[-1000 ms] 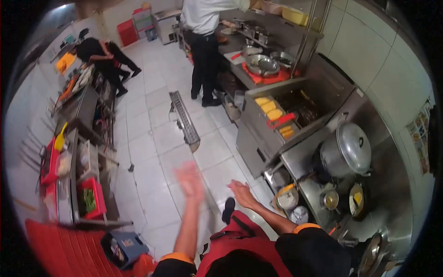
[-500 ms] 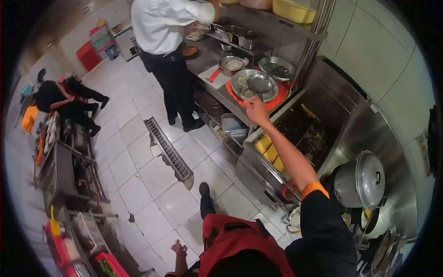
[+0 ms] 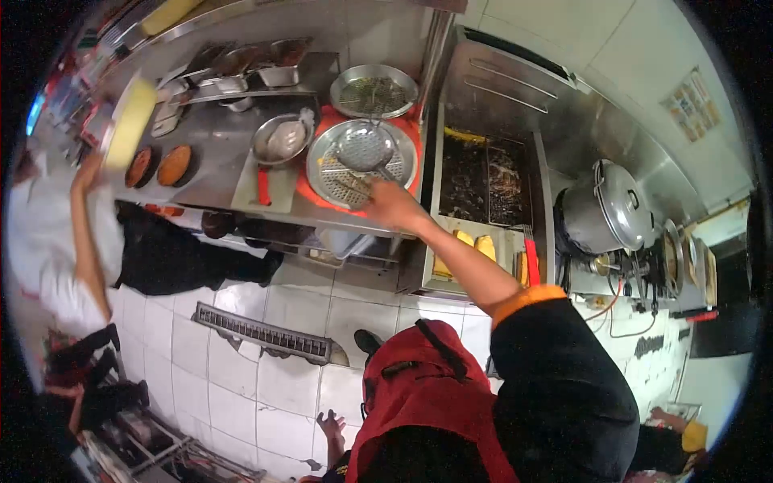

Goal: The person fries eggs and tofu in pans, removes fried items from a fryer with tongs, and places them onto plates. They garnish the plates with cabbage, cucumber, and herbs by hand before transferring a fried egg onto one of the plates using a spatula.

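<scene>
In the head view, my right hand (image 3: 390,206) reaches over the near rim of a wide metal pan (image 3: 316,181), its fingers bent at the handle of a perforated ladle (image 3: 364,147); I cannot tell whether they have closed on it. The ladle's bowl sits within the pan, which stands on an orange cloth (image 3: 324,121) on the steel counter (image 3: 217,189). My left hand (image 3: 331,425) hangs empty above the tiled floor, fingers spread. Behind the wide pan is a second round pan (image 3: 342,105); to the picture's left, a smaller bowl-shaped pan (image 3: 263,138) stands near a white board (image 3: 278,189), a red handle (image 3: 263,185) lying across it. To the right, yellow slabs (image 3: 483,245) rest at the near end of a fryer (image 3: 463,181) of dark oil, with a lidded pot (image 3: 620,209) beyond. At far left, a white-shirted co-worker's hand (image 3: 87,171) is at a pale yellow container (image 3: 133,121).
</scene>
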